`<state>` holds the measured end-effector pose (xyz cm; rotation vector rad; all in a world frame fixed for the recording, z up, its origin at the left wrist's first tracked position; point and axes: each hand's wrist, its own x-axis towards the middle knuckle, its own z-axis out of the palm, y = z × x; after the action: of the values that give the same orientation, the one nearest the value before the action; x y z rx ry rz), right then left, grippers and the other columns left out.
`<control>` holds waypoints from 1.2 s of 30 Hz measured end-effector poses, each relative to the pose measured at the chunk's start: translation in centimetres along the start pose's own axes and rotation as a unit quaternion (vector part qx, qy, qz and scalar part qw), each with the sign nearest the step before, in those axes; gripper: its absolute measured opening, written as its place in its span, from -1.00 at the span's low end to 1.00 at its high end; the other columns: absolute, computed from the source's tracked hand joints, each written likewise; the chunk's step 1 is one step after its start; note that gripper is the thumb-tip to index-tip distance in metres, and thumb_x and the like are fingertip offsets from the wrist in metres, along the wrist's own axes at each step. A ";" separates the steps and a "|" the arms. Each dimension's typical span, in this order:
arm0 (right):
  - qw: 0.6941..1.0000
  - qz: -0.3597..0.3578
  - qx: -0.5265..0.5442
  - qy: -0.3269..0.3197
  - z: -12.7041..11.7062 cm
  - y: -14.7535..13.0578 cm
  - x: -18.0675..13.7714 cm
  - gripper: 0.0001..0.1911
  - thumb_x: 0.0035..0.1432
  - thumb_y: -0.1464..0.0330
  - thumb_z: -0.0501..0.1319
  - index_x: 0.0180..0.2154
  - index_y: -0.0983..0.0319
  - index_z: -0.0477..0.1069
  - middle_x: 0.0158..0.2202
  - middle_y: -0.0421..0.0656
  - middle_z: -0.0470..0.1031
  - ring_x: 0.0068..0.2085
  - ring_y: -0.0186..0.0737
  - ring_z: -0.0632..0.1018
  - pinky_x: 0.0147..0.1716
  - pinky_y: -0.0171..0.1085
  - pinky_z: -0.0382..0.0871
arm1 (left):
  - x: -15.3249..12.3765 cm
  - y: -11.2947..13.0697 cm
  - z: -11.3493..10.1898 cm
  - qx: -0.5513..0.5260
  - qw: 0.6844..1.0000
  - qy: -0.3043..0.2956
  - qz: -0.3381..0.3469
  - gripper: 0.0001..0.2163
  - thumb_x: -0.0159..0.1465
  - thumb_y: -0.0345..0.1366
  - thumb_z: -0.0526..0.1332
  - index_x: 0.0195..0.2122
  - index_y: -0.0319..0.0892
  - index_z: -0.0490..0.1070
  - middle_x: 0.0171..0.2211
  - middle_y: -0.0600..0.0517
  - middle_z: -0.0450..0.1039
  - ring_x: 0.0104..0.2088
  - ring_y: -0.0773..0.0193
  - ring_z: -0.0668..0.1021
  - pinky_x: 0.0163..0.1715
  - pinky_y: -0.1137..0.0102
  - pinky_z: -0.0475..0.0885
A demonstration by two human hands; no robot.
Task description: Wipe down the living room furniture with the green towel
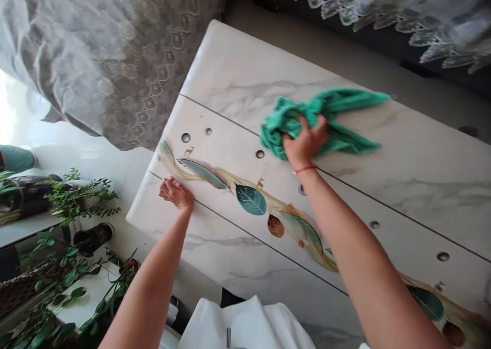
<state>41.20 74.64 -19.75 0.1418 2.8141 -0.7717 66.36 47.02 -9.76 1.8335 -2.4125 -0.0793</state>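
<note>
A green cloth (pixel 337 103) lies bunched on the marble-patterned tabletop (pixel 238 67), its two loose ends trailing to the right. My right hand (pixel 307 139) grips it from above, pressing it onto the surface near the far seam line. A red string circles that wrist. My left hand (pixel 176 193) rests on the table near its left edge, holding no visible object, with fingers curled and partly bent under. Beside it runs a printed band of leaves, including a teal leaf (pixel 250 200). Several round dark-rimmed spots dot the middle strip.
Grey lace-edged covers hang at the upper left (pixel 126 57) and upper right (pixel 368 1), close to the table. Potted plants (pixel 82 195) stand on the left by a dark pot (pixel 94 239). White clothing (pixel 245 326) shows at the bottom.
</note>
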 end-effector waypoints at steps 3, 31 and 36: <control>0.984 -0.147 0.045 -0.092 4.7 -15.6 0.3 -0.27 0.26 0.12 0.39 0.37 0.24 0.41 0.50 0.20 0.08 0.47 0.24 0.10 0.43 0.28 -0.06 | -0.6 -0.4 0.4 -0.002 1.000 -0.004 -0.001 -0.65 0.44 -0.34 -0.01 0.07 -0.19 0.52 0.33 -0.23 0.35 0.33 -0.11 0.33 0.43 -0.05 0.22; 0.955 0.267 -0.026 0.126 -12.4 35.4 -29.8 -0.32 0.12 -0.02 0.44 0.18 0.20 0.61 0.41 0.35 0.18 0.42 0.46 0.36 0.34 0.29 0.24 | 0.9 1.9 -1.3 -0.007 0.999 -0.014 0.050 -0.53 0.54 -0.07 -0.09 0.20 -0.33 0.34 0.35 -0.25 0.18 0.39 -0.06 0.24 0.37 -0.07 0.13; 0.997 0.070 0.001 0.028 -2.5 11.2 -21.4 -0.47 0.14 0.13 0.47 0.09 0.24 0.65 0.45 0.17 0.23 0.45 0.26 0.31 0.38 0.22 0.24 | 0.3 1.4 -1.2 -0.024 0.998 -0.053 0.040 -0.62 0.57 -0.22 -0.09 0.19 -0.28 0.37 0.40 -0.22 0.15 0.37 -0.11 0.24 0.44 -0.06 0.13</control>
<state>63.23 84.76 -18.13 0.3618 2.8181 -0.7499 65.05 47.11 -8.38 1.7523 -2.5279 -0.2295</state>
